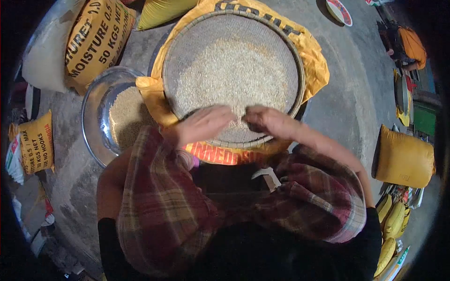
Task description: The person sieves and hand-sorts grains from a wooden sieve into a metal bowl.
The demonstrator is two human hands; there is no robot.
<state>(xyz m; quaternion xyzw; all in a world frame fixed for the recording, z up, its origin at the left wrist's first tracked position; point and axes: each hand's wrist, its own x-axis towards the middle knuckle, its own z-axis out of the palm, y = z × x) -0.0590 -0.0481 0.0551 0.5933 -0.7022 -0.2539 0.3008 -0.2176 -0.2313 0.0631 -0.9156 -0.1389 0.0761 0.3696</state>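
A round woven winnowing tray (301, 70) lies in front of me, with a wide spread of pale grain (229, 70) on it. Over the near edge of the grain is my left hand (208, 122), open, its fingers stretched out to the right and slightly blurred. Across from it, my right hand (269, 122) bends down to the grain, its fingertips in shadow and mostly hidden. A small gap of grain shows between the hands. Under the tray, a yellow printed sack (315, 70) sticks out all around.
At the left a metal basin (96, 105) holds browner grain (126, 114). Full yellow sacks stand at the upper left (101, 40) and right (405, 157). A curved blade (262, 173) shows between my knees. A person in orange (412, 47) is at the far right.
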